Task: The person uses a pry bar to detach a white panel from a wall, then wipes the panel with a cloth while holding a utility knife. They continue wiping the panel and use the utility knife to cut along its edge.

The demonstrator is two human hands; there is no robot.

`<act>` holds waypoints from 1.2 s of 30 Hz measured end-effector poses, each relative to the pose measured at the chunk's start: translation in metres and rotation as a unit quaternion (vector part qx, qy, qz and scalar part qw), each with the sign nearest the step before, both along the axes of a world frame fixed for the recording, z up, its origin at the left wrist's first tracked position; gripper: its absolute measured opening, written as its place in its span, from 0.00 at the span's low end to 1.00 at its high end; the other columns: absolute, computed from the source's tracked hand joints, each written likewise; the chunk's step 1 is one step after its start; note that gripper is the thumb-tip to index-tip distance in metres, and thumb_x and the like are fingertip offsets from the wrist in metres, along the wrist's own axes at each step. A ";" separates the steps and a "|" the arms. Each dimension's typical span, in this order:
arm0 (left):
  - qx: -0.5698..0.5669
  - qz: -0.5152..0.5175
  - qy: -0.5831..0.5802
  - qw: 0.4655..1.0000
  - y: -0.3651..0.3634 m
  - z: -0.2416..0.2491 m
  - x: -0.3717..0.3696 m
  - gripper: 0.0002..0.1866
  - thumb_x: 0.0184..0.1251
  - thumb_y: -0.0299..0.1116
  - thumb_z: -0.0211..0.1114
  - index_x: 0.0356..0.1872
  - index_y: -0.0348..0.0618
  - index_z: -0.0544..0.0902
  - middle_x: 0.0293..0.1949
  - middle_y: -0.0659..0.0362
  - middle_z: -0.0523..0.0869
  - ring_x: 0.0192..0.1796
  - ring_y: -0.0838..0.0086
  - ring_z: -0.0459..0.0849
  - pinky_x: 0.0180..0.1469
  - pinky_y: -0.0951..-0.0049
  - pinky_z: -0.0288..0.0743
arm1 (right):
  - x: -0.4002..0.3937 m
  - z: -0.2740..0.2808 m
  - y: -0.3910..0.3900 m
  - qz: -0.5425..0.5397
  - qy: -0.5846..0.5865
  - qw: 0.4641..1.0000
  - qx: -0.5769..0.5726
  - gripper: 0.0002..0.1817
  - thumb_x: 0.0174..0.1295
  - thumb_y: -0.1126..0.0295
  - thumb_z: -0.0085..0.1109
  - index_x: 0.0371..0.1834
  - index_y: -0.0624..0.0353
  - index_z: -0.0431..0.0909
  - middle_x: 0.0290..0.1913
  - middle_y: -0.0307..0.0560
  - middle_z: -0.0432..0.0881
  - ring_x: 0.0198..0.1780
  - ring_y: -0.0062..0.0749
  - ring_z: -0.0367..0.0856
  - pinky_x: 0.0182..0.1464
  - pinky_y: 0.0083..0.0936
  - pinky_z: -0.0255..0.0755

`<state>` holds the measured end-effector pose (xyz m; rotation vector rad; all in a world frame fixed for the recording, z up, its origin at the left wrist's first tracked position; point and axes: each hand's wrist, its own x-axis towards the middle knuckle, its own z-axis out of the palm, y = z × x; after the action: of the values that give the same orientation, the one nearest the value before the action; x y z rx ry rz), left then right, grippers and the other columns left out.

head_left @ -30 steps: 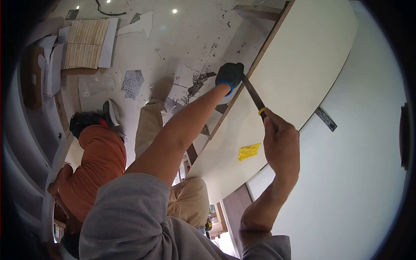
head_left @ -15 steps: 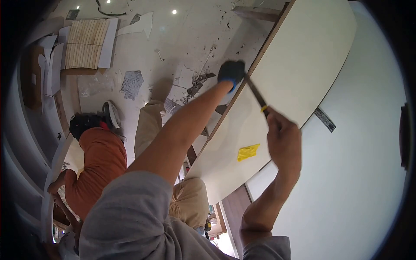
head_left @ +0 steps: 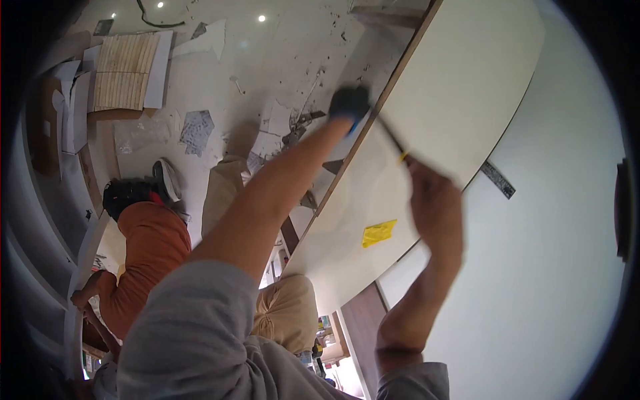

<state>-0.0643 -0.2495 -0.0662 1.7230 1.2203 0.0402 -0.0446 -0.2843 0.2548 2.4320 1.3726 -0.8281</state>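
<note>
Black-gloved, the left hand (head_left: pixel 349 103) presses at the brown edge of a pale cream panel (head_left: pixel 460 87), closed over the far tip of a slim dark file (head_left: pixel 392 139). Bare and blurred, the right hand (head_left: pixel 435 207) is clamped around the near end of that file, where a small yellow band shows just above the knuckles. So the tool runs slantwise between the two hands, lying across the panel's edge, the hands well apart along its length. Below the right hand, a yellow sticker (head_left: pixel 379 233) sits on the panel face. Beyond the left hand lies a littered floor (head_left: pixel 280 60) with paper scraps and a slatted board (head_left: pixel 121 72). Left of the outstretched left arm, a person in an orange shirt (head_left: pixel 143 253) crouches low.
</note>
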 end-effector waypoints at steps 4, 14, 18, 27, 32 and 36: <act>-0.096 0.279 -0.116 0.948 0.101 0.031 0.051 0.26 0.65 0.48 0.44 0.30 0.35 0.82 0.36 0.41 0.83 0.44 0.47 0.82 0.48 0.54 0.72 | 0.025 0.012 0.061 -0.056 -0.042 0.997 0.035 0.15 0.67 0.62 0.49 0.45 0.58 0.83 0.27 0.61 0.80 0.27 0.51 0.81 0.34 0.35 0.74; -0.183 -0.139 0.065 0.971 -0.182 -0.005 -0.102 0.13 0.65 0.35 0.49 0.44 0.43 0.78 0.29 0.51 0.85 0.34 0.58 0.86 0.42 0.58 0.77 | -0.048 -0.014 -0.094 -0.021 0.075 0.981 -0.179 0.14 0.65 0.64 0.49 0.48 0.50 0.80 0.31 0.60 0.82 0.36 0.56 0.82 0.39 0.48 0.77; -0.122 -0.047 0.050 0.990 -0.141 -0.039 -0.063 0.14 0.65 0.36 0.53 0.47 0.43 0.78 0.31 0.50 0.86 0.34 0.60 0.85 0.39 0.60 0.77 | -0.039 -0.024 -0.085 0.049 -0.009 0.985 -0.162 0.14 0.64 0.61 0.51 0.50 0.48 0.80 0.25 0.56 0.79 0.31 0.51 0.82 0.33 0.45 0.76; -0.032 0.073 -0.081 0.994 0.006 0.018 -0.009 0.17 0.63 0.40 0.48 0.33 0.37 0.81 0.37 0.41 0.84 0.42 0.48 0.83 0.47 0.51 0.75 | -0.022 -0.001 -0.060 0.090 -0.072 0.993 0.031 0.17 0.61 0.66 0.58 0.55 0.45 0.79 0.21 0.45 0.74 0.20 0.35 0.76 0.25 0.34 0.71; -0.160 -0.075 0.029 0.984 -0.134 -0.022 -0.085 0.10 0.63 0.38 0.55 0.37 0.43 0.77 0.28 0.51 0.85 0.32 0.59 0.85 0.38 0.57 0.76 | -0.053 -0.023 -0.123 0.090 -0.018 0.990 -0.104 0.18 0.64 0.62 0.53 0.58 0.46 0.76 0.24 0.51 0.76 0.22 0.46 0.80 0.25 0.41 0.75; 0.068 0.007 -0.057 0.996 -0.118 0.040 -0.074 0.06 0.61 0.32 0.56 0.37 0.43 0.74 0.26 0.51 0.83 0.32 0.54 0.83 0.34 0.57 0.75 | -0.056 0.023 -0.144 0.042 -0.011 0.996 -0.073 0.22 0.62 0.68 0.58 0.61 0.46 0.74 0.21 0.44 0.72 0.17 0.35 0.75 0.18 0.33 0.70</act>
<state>-0.1385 -0.3671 -0.0257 1.8037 1.1670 0.2305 -0.1005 -0.4285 0.2774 2.2510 1.3469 -0.8479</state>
